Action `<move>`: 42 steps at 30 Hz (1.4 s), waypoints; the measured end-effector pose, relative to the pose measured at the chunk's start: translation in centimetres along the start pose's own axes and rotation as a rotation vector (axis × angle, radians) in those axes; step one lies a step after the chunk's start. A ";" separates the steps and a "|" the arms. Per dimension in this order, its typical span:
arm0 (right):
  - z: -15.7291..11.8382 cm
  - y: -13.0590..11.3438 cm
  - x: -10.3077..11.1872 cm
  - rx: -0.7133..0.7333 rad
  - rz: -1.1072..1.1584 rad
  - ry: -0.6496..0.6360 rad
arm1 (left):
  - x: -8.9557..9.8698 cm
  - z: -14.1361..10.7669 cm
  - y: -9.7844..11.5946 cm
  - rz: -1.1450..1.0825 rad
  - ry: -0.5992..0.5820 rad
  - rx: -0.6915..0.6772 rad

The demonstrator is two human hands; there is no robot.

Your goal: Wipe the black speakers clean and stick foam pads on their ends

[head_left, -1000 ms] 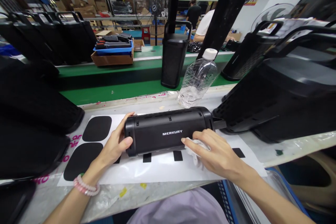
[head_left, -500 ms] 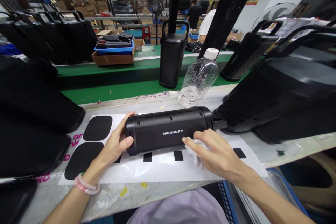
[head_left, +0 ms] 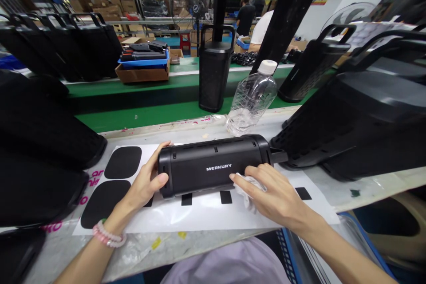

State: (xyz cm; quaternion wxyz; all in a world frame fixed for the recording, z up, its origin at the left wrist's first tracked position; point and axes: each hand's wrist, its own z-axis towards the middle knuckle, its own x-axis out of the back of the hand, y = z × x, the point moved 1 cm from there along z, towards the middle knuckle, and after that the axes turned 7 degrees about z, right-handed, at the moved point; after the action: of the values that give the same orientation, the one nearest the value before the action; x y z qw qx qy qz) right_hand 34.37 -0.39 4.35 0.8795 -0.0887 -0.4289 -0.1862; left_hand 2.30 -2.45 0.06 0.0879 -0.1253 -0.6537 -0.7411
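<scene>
A black speaker [head_left: 199, 175] with the white word MERKURY lies on its side on a white sheet [head_left: 213, 222] that carries black rounded and square patches. My left hand [head_left: 143, 186] grips its left end, thumb on the front face and fingers behind. Bunched under the fingers of my right hand [head_left: 276, 195] is a white cloth [head_left: 248, 191], pressed against the speaker's lower front edge right of the lettering. A handle sticks out at the speaker's right end.
Behind the speaker stands a clear bottle [head_left: 253, 97] with a white cap. An upright black speaker [head_left: 215, 75] is on the green belt [head_left: 149, 113], near a carton with a blue tray [head_left: 143, 64]. More black speakers crowd both sides. Two people are in the background.
The view has shifted very slightly. My hands, the cloth and the lying speaker keep nearly the same positions.
</scene>
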 end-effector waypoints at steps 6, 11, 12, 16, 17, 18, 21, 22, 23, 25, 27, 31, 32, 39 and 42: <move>0.1 0.0 -0.1 0.003 0.015 0.006 | 0.0 0.0 0.1 0.013 0.000 -0.003; 0.0 0.0 0.0 0.005 0.007 0.018 | 0.1 0.0 0.0 0.019 0.002 0.001; 0.0 0.0 0.0 0.003 0.007 0.017 | 0.1 0.0 0.0 0.018 0.004 -0.002; 0.1 0.0 0.1 -0.001 0.016 0.020 | 0.1 -0.1 0.0 0.016 0.003 -0.007; 0.1 0.0 0.1 -0.002 0.015 0.021 | 0.2 -0.1 -0.1 0.016 0.001 -0.007; 0.1 0.0 0.1 -0.003 0.012 0.022 | 0.2 -0.2 -0.1 0.016 -0.002 -0.006; 0.1 -0.1 0.0 -0.006 0.012 0.032 | 0.2 -0.2 0.0 0.021 -0.001 -0.005; 0.1 -0.1 0.0 -0.007 0.016 0.037 | 0.1 -0.2 0.0 0.025 0.000 -0.003; 0.1 -0.1 0.0 -0.008 0.019 0.041 | 0.1 -0.2 0.1 0.029 0.002 0.001; 0.1 -0.1 0.0 -0.007 0.020 0.042 | 0.1 -0.1 0.1 0.033 0.002 0.009; 0.1 -0.1 0.0 -0.005 0.018 0.041 | 0.0 -0.1 0.2 0.032 0.000 0.012; 0.1 -0.1 0.0 -0.007 0.015 0.035 | 0.1 -0.1 0.1 0.023 0.002 0.003; 0.1 -0.1 0.0 -0.007 0.016 0.032 | 0.1 -0.1 0.1 0.019 0.000 0.001; 0.1 -0.1 -0.1 -0.002 0.017 0.031 | 0.1 -0.1 -0.1 0.004 -0.010 -0.003; 0.1 -0.1 -0.1 -0.004 0.018 0.030 | 0.1 -0.1 -0.1 0.010 -0.007 -0.002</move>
State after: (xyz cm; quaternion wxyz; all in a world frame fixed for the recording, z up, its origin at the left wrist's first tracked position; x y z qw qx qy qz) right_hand 34.22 -0.40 4.33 0.8873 -0.0913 -0.4145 -0.1805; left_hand 2.18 -2.54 -0.01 0.0891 -0.1312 -0.6526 -0.7409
